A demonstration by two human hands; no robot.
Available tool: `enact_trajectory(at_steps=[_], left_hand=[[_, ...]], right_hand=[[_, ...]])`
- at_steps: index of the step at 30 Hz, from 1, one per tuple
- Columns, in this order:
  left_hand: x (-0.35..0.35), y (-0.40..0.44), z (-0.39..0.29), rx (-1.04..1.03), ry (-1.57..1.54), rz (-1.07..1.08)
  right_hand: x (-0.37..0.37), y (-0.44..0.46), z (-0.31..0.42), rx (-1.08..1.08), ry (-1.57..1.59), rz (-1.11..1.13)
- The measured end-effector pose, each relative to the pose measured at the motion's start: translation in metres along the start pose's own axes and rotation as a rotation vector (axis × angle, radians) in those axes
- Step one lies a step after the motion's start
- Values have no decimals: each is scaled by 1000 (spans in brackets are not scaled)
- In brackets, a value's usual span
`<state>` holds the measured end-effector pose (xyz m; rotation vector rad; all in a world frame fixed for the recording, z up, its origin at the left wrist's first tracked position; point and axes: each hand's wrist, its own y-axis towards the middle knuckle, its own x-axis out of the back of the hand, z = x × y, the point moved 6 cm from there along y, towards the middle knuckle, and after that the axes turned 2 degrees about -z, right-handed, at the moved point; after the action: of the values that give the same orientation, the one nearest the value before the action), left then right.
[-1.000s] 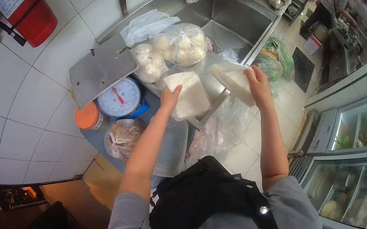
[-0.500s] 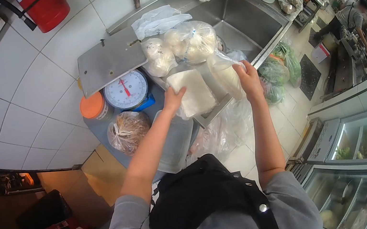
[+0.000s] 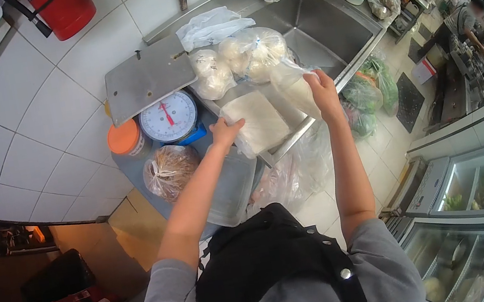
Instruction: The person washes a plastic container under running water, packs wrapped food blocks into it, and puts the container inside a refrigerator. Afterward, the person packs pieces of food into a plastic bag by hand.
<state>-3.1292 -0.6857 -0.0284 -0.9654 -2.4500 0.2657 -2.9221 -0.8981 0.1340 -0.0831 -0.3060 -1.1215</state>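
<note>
A pale, flat rectangular packet (image 3: 258,124) lies at the near left corner of the steel sink's ledge. My left hand (image 3: 227,133) grips its left edge, thumb over the top and the other fingers partly hidden. Just right of it, my right hand (image 3: 323,91) pinches the gathered end of a clear plastic bag (image 3: 294,86) with whitish contents. Behind these sit a bag of round white pieces (image 3: 260,52) and a smaller tied bag of white pieces (image 3: 212,74).
A dial scale (image 3: 169,118) stands left, partly beneath a grey board (image 3: 148,80). Near it are an orange-lidded tub (image 3: 125,138), a bag of brown strands (image 3: 170,172) and a clear plastic lid (image 3: 227,195). The sink basin (image 3: 324,28) lies beyond; bagged greens (image 3: 375,87) are at right.
The packet now lies flatter, its left edge slightly farther left with my left hand. My right hand and its bag have shifted slightly up and away from me.
</note>
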Motion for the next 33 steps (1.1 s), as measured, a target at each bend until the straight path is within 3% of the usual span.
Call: enact_trajectory(at_steps=[1,3,5,7,8,10,11,13,17,19,21,24,27,30,33], left_hand=[[-4,-9,-4,1,0,0],[14,-41,-41,-263,292,-486],[21,-78,-93,-778,98,-594],[22,-120,-149,-1030,170,-475],[23,-132,-167,-1029,171,-468],[11,-153,-201,-1260,376,-412],[9,-148,-200,-1263,376,-413],[-1,-115,-186,-991,422,-196],[-5,-102,-182,-952,409,-118],[-18,-78,-153,-640,-34,11],[-27,-67,-143,-640,-212,-74],[-26,-73,-144,-600,-294,-180],[-29,-87,-145,-342,-303,-26],[-38,-82,-135,-513,-181,-188],[-38,-78,-136,-533,-163,-117]], right_hand=[[0,2,-5,-25,83,29],[3,0,-3,-30,214,79],[7,-2,4,-39,344,127],[3,-8,9,-125,376,275],[2,-10,9,-129,377,271],[-9,-9,17,-27,125,381],[-18,-5,11,6,87,460],[-27,-20,46,-31,42,483],[-38,-13,30,-30,-60,414],[-44,-11,24,42,-45,354],[-35,-32,45,578,-257,-49],[-33,-75,55,586,-295,-161],[-46,-95,41,398,-331,-64],[-45,-93,20,394,-173,-154],[-51,-89,17,508,-192,-161]])
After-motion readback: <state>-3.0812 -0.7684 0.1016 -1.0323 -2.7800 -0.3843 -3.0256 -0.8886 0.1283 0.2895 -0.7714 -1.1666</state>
